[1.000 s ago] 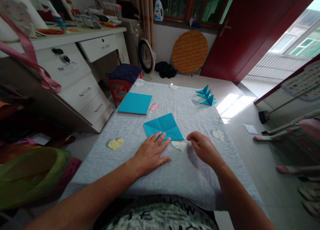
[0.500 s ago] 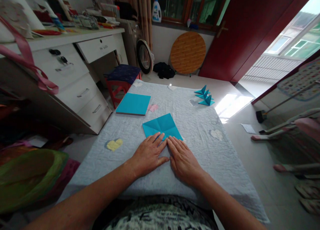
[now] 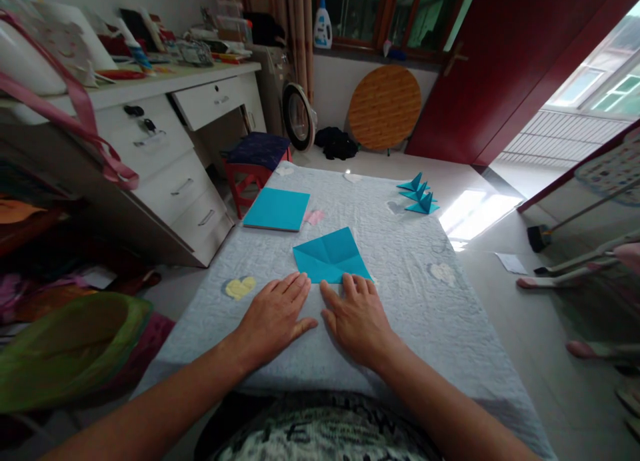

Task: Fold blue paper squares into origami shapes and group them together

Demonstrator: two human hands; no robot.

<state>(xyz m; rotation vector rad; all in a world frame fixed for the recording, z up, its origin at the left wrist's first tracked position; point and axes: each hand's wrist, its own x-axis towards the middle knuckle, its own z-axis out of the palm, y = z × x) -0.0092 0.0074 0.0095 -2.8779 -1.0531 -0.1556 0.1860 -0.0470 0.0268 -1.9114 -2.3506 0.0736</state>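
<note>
A creased sheet of blue origami paper (image 3: 333, 253) lies on the cloth-covered table in front of me, its near edge folded straight. My left hand (image 3: 277, 314) rests flat at the paper's near left corner, fingertips on or just beside the edge. With its fingers spread, my right hand (image 3: 356, 317) presses down along the near right part of that edge. Neither hand grasps anything. Farther left sits a stack of blue paper squares (image 3: 277, 209). At the far right of the table stand several folded blue paper pieces (image 3: 421, 195) with pointed tips.
A pale cloth with heart patches covers the table (image 3: 400, 261). Beyond it are a red stool (image 3: 255, 154) and a washing machine with its door ajar (image 3: 299, 117). White drawers (image 3: 175, 174) stand left, beside a green mesh basket (image 3: 75, 347).
My left hand has slid left along the paper's near edge, widening the gap between my hands. My right hand's fingers have spread. The whole view has shifted slightly.
</note>
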